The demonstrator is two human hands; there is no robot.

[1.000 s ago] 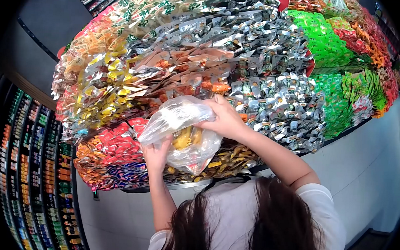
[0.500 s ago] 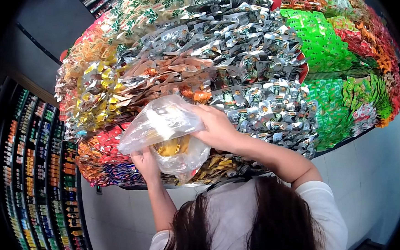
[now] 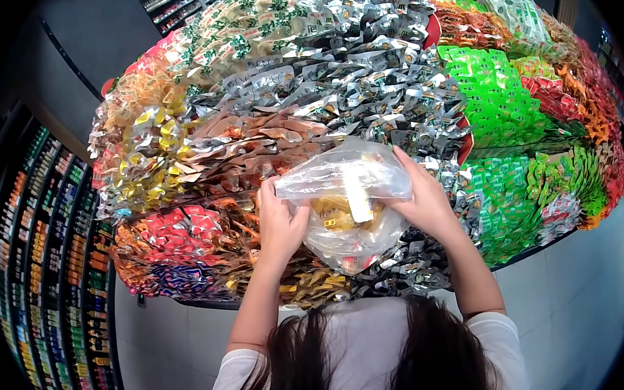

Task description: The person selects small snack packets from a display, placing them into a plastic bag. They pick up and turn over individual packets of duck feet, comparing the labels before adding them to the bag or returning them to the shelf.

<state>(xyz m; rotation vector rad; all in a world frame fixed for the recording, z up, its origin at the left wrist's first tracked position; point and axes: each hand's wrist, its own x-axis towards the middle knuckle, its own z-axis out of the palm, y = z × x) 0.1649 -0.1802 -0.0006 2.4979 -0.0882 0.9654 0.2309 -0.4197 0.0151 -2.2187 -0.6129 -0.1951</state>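
Note:
A clear plastic bag [image 3: 366, 248] hangs between my two hands over the near part of the snack display. Yellow packets [image 3: 336, 214] show through its film. My left hand [image 3: 280, 218] is closed on the bag's left edge, thumb pointing inward. On the opposite side my right hand [image 3: 426, 202] grips the upper right edge, its thumb and part of its fingers behind or against the film. The top of the bag is spread wide between the hands, with a bright glare across it. Silver-grey snack packets [image 3: 429, 263] lie just beneath and to the right of the bag.
A large mound of wrapped snacks fills the display, with brown packets [image 3: 258, 145] behind the bag, red ones [image 3: 181, 230] at left and bright green ones [image 3: 493, 92] at right. Bottle shelves [image 3: 58, 251] stand at far left. Tiled floor [image 3: 189, 337] borders the display's near edge.
The bag and both hands have shifted to the right. The bag's top, earlier slanting to the left, now stretches more level between the hands. The left hand has risen to its side edge.

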